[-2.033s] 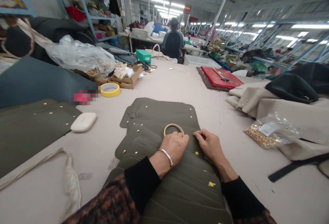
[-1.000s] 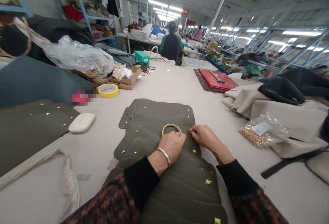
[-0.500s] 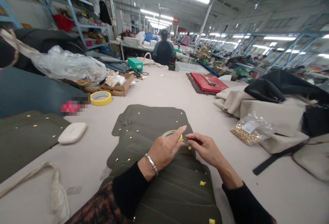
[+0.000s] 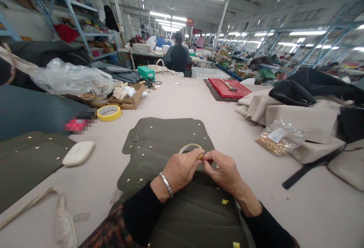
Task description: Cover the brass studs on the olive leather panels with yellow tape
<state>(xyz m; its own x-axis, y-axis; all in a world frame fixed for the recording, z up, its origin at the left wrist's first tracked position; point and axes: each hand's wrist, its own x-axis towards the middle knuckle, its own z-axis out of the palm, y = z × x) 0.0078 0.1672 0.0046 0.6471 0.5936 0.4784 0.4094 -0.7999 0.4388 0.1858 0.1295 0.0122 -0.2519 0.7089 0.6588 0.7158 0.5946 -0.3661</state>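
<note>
Dark olive panels with small gold studs (image 4: 170, 130) lie overlapped in a stack on the table before me. Above them my left hand (image 4: 182, 166) holds a thin yellow tape roll (image 4: 191, 146), fingers closed on its near edge. My right hand (image 4: 223, 168) meets it there, thumb and forefinger pinched at a yellow bit of tape by the roll. Small yellow tape pieces (image 4: 225, 201) sit on the panels' right side, lower down. Part of the roll is hidden behind my left fingers.
At left are a thicker yellow tape roll (image 4: 109, 113), a cream case (image 4: 78, 153) and more olive panels (image 4: 34, 160). A bag of gold studs (image 4: 273, 142), beige pieces and a red pad (image 4: 227, 88) lie right. A person (image 4: 178, 55) sits ahead.
My right hand has moved left to meet my left hand, and its fingertips now pinch at the tape. My left fingers have closed down toward the roll. The view has shifted slightly.
</note>
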